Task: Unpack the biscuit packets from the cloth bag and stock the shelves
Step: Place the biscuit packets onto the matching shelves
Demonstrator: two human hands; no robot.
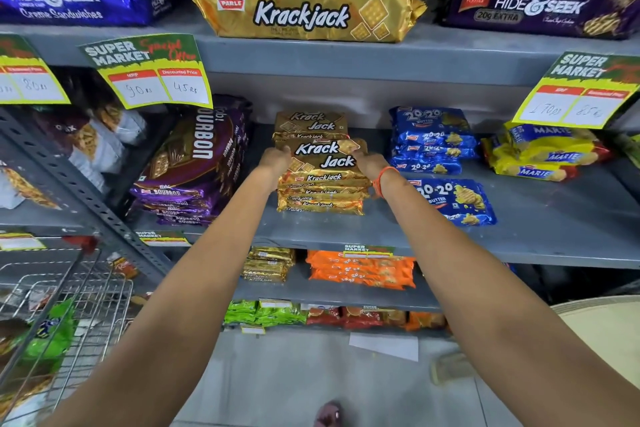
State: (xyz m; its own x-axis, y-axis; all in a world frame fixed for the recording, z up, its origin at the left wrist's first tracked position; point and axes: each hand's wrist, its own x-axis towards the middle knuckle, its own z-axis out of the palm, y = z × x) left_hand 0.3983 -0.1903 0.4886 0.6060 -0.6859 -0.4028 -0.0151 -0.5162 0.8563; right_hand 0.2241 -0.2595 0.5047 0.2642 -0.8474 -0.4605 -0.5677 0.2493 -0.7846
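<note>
Gold packet (pixel 325 153) gripped at both ends by left hand (pixel 277 158), right hand (pixel 367 160); uneven release could topple the stack (pixel 322 196).

Both forearms bare right to the frame edge. Thin orange thread wristband (pixel 382 180) wraps the wrist just behind the right hand (pixel 369 161). Left hand (pixel 277 158) bare too. Pinkish footwear (pixel 327 414) at the bottom, too blurred to identify.

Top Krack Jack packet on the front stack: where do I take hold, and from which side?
Take the top Krack Jack packet by its two short ends, reaching in from the front. It lies flat on the front stack with the rear stack close behind, leaving the ends free. The left hand and right hand hold it there.
</note>
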